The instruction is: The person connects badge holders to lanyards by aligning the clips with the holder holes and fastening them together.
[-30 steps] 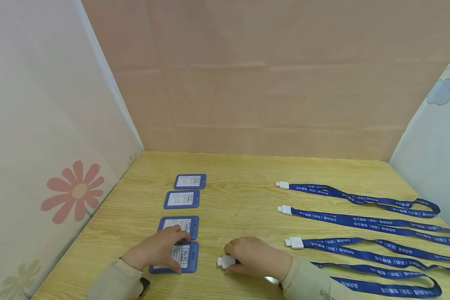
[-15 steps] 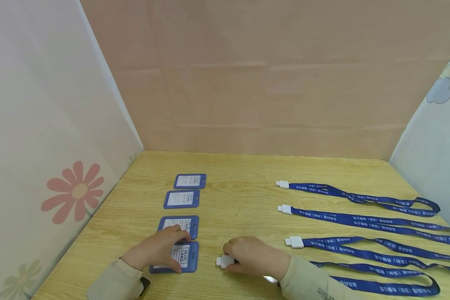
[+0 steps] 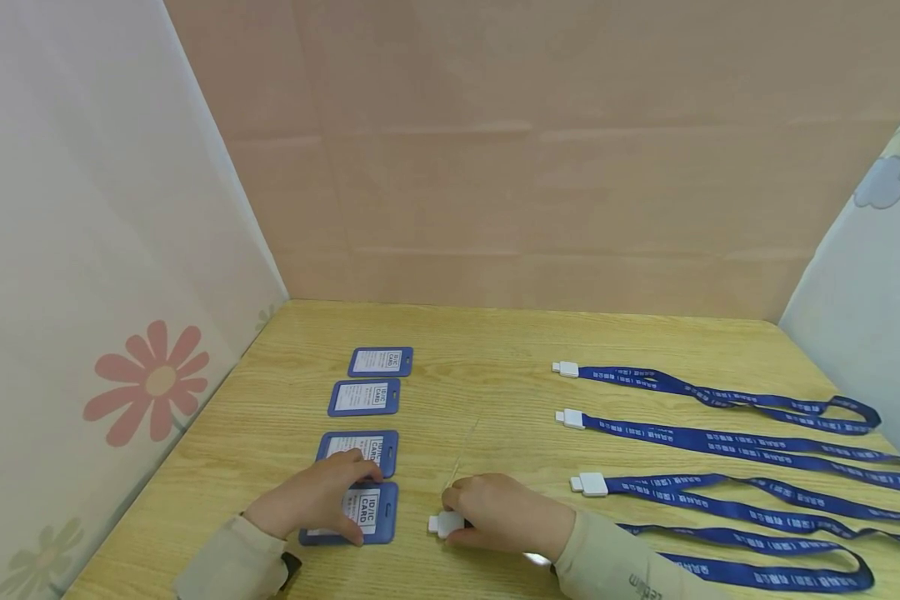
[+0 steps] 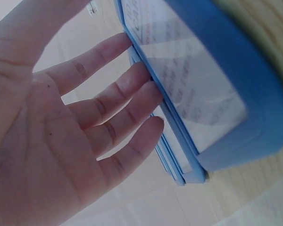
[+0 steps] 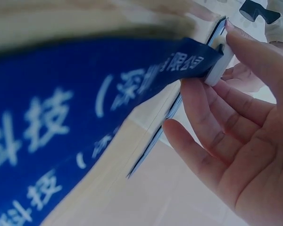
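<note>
Straps matt cloth; clips, holders smooth plstc; tbl wood-grain.

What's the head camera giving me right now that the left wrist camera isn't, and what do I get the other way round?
Only the head view: the right hand pinching a white clip, the blue lanyards laid out on the right, and the red flower on the left wall.

Only the left wrist view: the palm side of the left hand.

Both: the left hand itself, at the blue badge holders, and the wooden table.
</note>
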`<state>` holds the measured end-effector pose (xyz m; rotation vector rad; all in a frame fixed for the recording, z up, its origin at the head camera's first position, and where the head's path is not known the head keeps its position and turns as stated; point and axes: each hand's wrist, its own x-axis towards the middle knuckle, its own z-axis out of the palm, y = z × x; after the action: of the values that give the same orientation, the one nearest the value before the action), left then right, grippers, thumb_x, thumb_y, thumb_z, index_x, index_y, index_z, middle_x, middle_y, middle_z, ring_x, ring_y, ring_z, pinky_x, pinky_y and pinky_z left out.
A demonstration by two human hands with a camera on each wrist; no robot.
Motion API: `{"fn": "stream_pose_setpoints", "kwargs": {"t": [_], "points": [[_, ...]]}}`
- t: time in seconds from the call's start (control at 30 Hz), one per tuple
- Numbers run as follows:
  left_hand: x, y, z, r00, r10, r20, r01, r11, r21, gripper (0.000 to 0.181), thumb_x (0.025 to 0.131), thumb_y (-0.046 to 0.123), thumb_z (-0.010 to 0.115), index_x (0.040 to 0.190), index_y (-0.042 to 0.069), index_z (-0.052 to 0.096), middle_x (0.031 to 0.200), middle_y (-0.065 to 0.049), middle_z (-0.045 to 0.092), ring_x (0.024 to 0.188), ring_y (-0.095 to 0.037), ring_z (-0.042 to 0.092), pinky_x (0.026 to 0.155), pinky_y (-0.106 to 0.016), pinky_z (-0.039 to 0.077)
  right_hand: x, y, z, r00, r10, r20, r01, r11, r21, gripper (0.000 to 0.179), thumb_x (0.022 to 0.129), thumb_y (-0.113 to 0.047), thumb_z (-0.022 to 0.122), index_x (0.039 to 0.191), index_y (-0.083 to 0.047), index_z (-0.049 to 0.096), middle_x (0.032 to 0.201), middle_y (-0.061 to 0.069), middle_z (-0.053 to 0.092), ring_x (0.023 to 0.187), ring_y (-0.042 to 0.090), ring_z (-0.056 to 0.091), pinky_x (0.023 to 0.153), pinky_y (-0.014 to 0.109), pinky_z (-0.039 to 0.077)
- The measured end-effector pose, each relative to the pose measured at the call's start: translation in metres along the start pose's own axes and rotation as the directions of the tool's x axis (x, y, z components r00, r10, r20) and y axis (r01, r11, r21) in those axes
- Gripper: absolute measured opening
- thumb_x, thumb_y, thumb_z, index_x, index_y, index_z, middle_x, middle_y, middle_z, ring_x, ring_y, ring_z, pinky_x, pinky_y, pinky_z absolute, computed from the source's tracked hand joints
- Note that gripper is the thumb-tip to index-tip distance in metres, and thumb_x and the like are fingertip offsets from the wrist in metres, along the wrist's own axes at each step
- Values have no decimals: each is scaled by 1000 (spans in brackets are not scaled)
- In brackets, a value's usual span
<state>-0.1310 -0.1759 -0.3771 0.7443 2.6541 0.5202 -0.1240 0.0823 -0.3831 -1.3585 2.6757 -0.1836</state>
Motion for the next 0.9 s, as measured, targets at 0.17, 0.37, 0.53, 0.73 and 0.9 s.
{"fn": "stream_pose_setpoints", "kwargs": {"t": [0.17, 0.37, 0.53, 0.73, 0.9], "points": [[0, 0, 0, 1000, -6, 5, 6, 1000, -11, 62, 58, 31, 88, 111, 11, 61, 102, 3, 57, 87, -11, 50, 83, -37, 49, 1, -1, 0, 1000, -2, 2, 2, 1000, 7, 20, 82, -35, 70, 83, -17, 62, 73, -12, 56, 60, -3, 40, 53, 10, 33], [-1, 0, 1, 1000, -9, 7, 9, 1000, -7, 63, 58, 31, 87, 111, 11, 61, 102, 3, 57, 87, -10, 50, 84, -37, 50, 2, -3, 1, 1000, -5, 4, 5, 1000, 10, 20, 82, -36, 70, 85, -17, 63, 74, -12, 57, 60, -3, 40, 54, 10, 34], [0, 0, 2, 1000, -13, 8, 13, 1000, -2, 63, 58, 31, 87, 112, 11, 62, 101, 4, 57, 88, -11, 51, 85, -39, 50, 3, -3, 1, 1000, -1, 12, 1, 1000, 15, 19, 83, -35, 69, 86, -17, 63, 74, -12, 57, 60, -3, 41, 54, 11, 34], [0, 0, 1, 1000, -10, -5, 10, 1000, 10, 64, 56, 32, 88, 111, 11, 62, 99, 4, 56, 89, -12, 53, 84, -37, 50, 5, -3, 0, 1000, -2, 19, 2, 1000, 16, 20, 83, -35, 68, 87, -16, 63, 75, -11, 58, 61, -3, 41, 54, 11, 35], [0, 0, 0, 1000, -15, -8, 15, 1000, 17, 65, 56, 33, 88, 112, 12, 63, 98, 5, 55, 88, -11, 51, 84, -37, 50, 6, -3, -1, 1000, 0, 17, 0, 1000, 13, 21, 83, -36, 68, 87, -16, 63, 75, -10, 58, 61, -3, 41, 54, 11, 34]]}}
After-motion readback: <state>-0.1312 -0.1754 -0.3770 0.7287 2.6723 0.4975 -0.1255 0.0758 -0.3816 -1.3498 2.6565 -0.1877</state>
